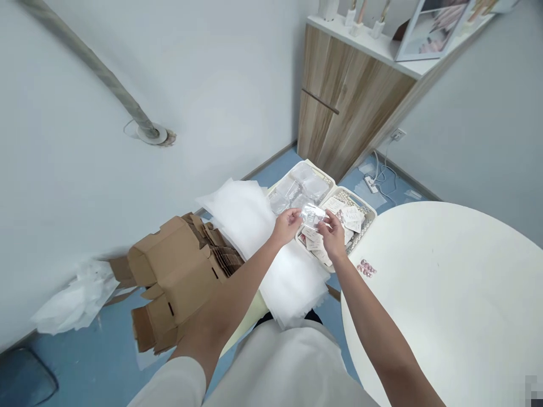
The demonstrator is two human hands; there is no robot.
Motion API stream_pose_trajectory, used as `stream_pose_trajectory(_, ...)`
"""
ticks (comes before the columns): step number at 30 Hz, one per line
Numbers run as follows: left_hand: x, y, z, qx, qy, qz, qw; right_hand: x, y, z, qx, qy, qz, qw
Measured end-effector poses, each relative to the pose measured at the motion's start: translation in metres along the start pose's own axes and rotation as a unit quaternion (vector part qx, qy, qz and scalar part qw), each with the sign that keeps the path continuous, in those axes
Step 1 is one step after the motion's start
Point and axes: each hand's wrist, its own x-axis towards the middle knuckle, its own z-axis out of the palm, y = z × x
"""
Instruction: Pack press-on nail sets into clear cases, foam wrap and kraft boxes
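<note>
Between my two hands is a small clear plastic packet (313,216), shiny and see-through. My left hand (287,225) pinches its left edge, and my right hand (332,233) grips its right side. Just beneath them stands a white basket (369,215) holding printed white cards (352,217), some with pinkish pieces. Behind it, a second white basket (306,164) contains clear plastic packs (305,180). Under my left forearm lies a stack of thin white sheets (241,206). What is inside the packet is too small to make out.
Flattened brown cardboard boxes (169,254) are piled at left, beside crumpled white plastic (78,297). A round white table (441,294) at right bears a cluster of small pink pieces (366,268). Behind are a wooden cabinet (339,85) and a power strip (370,184) with cables.
</note>
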Motion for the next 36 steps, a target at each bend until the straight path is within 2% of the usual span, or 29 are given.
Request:
stream_pose_trajectory(3, -0.036, 0.01, 0.003, -0.093, -0.042, -0.042, 0.994, -0.044, -0.006, -0.012, 0.021, 0.036, -0.004, 0.999)
stream_pose_trajectory(6, -0.073, 0.019, 0.011, -0.136, -0.095, -0.091, 0.982, -0.094, -0.008, -0.027, 0.028, 0.074, 0.0, 0.997)
stream_pose_trajectory(10, -0.115, 0.024, 0.029, -0.137, -0.194, -0.141, 0.961, -0.159, -0.002, -0.052, 0.037, 0.136, 0.02, 0.99)
stream_pose_trajectory(13, -0.139, 0.025, 0.049, -0.122, -0.266, -0.164, 0.942, -0.201, 0.007, -0.072, 0.031, 0.188, 0.028, 0.981)
stream_pose_trajectory(18, -0.17, 0.031, 0.094, -0.092, -0.384, -0.155, 0.905, -0.256, 0.025, -0.107, -0.013, 0.259, -0.001, 0.966)
stream_pose_trajectory(22, -0.195, 0.039, 0.133, -0.072, -0.435, -0.132, 0.888, -0.295, 0.034, -0.143, -0.083, 0.282, -0.036, 0.955)
stream_pose_trajectory(29, -0.239, 0.053, 0.212, -0.024, -0.502, -0.071, 0.862, -0.347, 0.048, -0.226, -0.126, 0.229, -0.069, 0.963)
stream_pose_trajectory(33, -0.259, 0.059, 0.255, 0.001, -0.518, -0.021, 0.855, -0.361, 0.056, -0.275, -0.154, 0.209, -0.076, 0.963)
stream_pose_trajectory(36, -0.271, 0.062, 0.274, 0.022, -0.525, 0.004, 0.851, -0.366, 0.06, -0.306, -0.165, 0.195, -0.077, 0.964)
